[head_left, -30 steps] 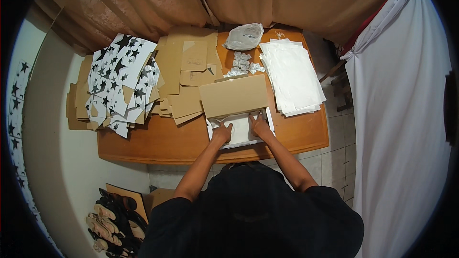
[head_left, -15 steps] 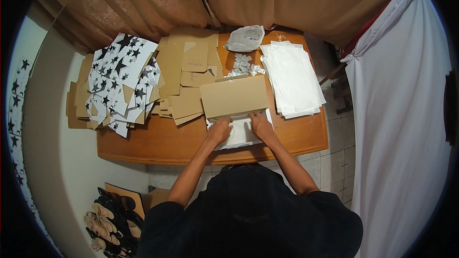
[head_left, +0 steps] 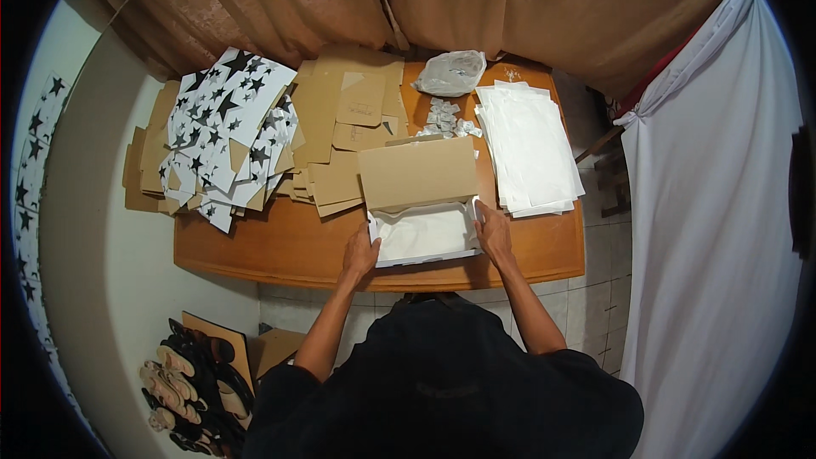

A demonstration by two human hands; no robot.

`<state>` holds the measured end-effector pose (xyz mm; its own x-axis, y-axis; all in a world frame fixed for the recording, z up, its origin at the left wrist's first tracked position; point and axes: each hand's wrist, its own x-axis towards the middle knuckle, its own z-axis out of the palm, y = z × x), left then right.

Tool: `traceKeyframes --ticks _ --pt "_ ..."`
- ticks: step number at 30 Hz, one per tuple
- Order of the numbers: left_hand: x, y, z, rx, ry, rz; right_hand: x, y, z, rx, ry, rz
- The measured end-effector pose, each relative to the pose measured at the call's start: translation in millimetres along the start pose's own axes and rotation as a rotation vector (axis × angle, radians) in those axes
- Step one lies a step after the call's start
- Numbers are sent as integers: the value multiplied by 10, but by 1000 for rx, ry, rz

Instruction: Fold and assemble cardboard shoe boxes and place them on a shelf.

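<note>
A cardboard box (head_left: 418,174) stands near the table's front edge, its brown lid raised at the back. White tissue paper (head_left: 425,234) lines the inside. At the box's left wall, my left hand (head_left: 362,252) grips the side with its thumb near the rim. My right hand (head_left: 495,235) holds the opposite wall near its back corner. The fingers on the outer sides are partly hidden. Just behind the lid lie several small whitish packets (head_left: 441,117).
A stack of white paper sheets (head_left: 531,149) lies on the right of the wooden table (head_left: 255,248). Flat brown cardboard (head_left: 336,149) and star-patterned pieces (head_left: 225,123) cover the left. A plastic bag (head_left: 450,74) sits at the back. Shoes (head_left: 191,382) are at lower left.
Both hands have moved from inside the box out to its side walls. The tissue paper now shows uncovered. The whole view has shifted slightly.
</note>
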<state>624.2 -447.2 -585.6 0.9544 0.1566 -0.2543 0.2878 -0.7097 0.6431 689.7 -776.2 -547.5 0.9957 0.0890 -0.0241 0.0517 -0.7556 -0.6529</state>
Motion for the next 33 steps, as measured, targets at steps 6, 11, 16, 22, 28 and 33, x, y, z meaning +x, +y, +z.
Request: traceKeyframes --ticks 6,11,16,22,28,33 --pt "-195 -176 -337 32 210 -85 113 -277 348 70 -32 -95" --pt "-332 -653 -378 55 319 -168 207 -526 707 92 -125 -221" --pt "-400 -679 -319 41 319 -200 197 -491 837 38 -89 -277" --pt "-363 -182 -492 267 472 -16 177 -591 491 220 -241 -65" --pt "196 717 -413 -129 297 253 372 -110 351 154 -74 -66" --pt "820 1278 50 -184 -56 376 598 161 314 184 -56 14"
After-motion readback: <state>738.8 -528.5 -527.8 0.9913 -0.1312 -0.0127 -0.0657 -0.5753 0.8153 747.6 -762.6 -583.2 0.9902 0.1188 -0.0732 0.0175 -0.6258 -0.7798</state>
